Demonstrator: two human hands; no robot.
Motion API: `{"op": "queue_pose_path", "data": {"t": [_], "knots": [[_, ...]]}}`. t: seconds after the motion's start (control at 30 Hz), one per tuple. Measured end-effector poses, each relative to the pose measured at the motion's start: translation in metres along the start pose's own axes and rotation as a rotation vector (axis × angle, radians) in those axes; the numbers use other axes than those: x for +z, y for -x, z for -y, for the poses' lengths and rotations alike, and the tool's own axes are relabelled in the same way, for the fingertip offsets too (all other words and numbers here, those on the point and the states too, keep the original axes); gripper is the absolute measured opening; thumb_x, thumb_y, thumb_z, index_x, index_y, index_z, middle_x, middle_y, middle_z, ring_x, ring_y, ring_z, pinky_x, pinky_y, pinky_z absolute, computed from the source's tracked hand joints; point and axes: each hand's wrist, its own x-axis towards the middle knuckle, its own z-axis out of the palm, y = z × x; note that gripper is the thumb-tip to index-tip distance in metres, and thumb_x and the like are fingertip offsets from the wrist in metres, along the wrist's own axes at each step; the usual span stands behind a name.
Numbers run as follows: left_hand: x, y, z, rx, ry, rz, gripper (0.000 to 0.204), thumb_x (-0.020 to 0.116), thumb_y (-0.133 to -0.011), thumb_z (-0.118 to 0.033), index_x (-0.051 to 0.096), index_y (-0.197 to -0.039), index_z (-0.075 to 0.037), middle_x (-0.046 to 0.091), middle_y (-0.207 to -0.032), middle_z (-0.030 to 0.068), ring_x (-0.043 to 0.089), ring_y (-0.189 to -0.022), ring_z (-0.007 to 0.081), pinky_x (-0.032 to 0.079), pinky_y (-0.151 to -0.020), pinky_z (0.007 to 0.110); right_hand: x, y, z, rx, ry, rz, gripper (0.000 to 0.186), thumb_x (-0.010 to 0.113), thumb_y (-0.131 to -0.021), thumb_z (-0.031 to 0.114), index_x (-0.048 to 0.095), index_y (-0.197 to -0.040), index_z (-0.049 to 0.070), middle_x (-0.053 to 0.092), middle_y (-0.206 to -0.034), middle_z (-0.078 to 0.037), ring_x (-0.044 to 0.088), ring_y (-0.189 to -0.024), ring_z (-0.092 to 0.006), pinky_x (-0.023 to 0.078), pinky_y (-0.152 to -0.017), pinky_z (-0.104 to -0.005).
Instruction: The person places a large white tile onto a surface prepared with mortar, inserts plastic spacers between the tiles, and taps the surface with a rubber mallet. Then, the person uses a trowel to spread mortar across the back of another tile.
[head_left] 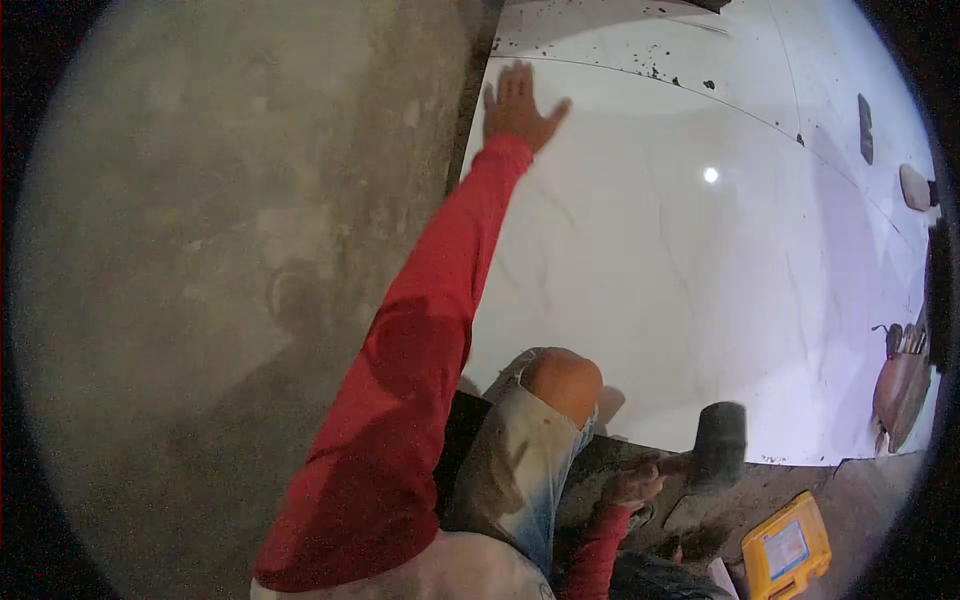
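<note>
My left hand (520, 108) lies with fingers spread on the upper left of a large glossy white tile (640, 240), close to its left edge. At the lower middle, my right hand (630, 485) is closed round the handle of a dark rubber mallet, whose head (720, 440) is over the tile's near edge. My bent knee (560, 385), bare through torn jeans, is by the tile's lower left corner.
Bare grey plaster or concrete (220, 220) fills the left. Bits of dark debris speckle the far tiles (750, 50). On the right lie a dark flat piece (866, 128), a pale pad (915, 188) and a tool pouch (895, 390). A yellow plastic case (805, 530) is at lower right.
</note>
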Motion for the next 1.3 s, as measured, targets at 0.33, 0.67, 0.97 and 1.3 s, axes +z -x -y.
{"op": "queue_pose_path", "data": {"t": [0.33,0.67,0.97,1.3], "knots": [[0.038,-0.031,-0.024,-0.040,-0.015,0.036,0.083,0.035,-0.091,-0.059,0.020,-0.145,0.002,0.016,-0.152,0.0217,0.013,-0.141,0.0385,0.011,-0.114,0.051,-0.004,-0.004,-0.025,0.114,0.519,0.182,0.048,0.041,-0.097,0.045,0.054,-0.118,0.004,0.066,-0.079,-0.014,0.064,-0.066,-0.0259,0.050,-0.056,-0.0340],[0.013,-0.008,-0.220,0.427,0.090,0.111,0.083,0.033,-0.089,-0.064,0.013,-0.149,-0.011,0.013,-0.156,0.0078,0.004,-0.143,0.0364,0.002,-0.111,0.062,0.005,-0.017,0.037,0.070,0.254,0.223,0.037,0.043,-0.098,0.038,0.056,-0.110,0.005,0.054,-0.060,-0.015,0.055,-0.048,-0.0305,0.041,-0.045,-0.0380],[0.022,-0.021,-0.243,0.426,0.063,0.097,0.085,0.031,-0.088,-0.067,0.017,-0.149,-0.010,0.010,-0.156,0.0072,0.006,-0.142,0.0370,0.006,-0.108,0.067,-0.001,0.001,0.015,-0.002,0.115,0.083,0.051,0.037,-0.095,0.046,0.057,-0.101,-0.001,0.057,-0.063,-0.018,0.056,-0.057,-0.0438,0.045,-0.054,-0.0415],[0.039,-0.033,-0.245,0.440,0.076,0.030,0.090,0.032,-0.085,-0.073,0.019,-0.148,-0.010,0.016,-0.156,0.0051,0.011,-0.142,0.0359,0.005,-0.107,0.068,-0.040,-0.024,0.102,0.323,0.048,0.281,0.026,0.052,-0.092,0.020,0.053,-0.113,0.004,0.059,-0.078,-0.025,0.059,-0.072,-0.0441,0.047,-0.063,-0.0450]]}}
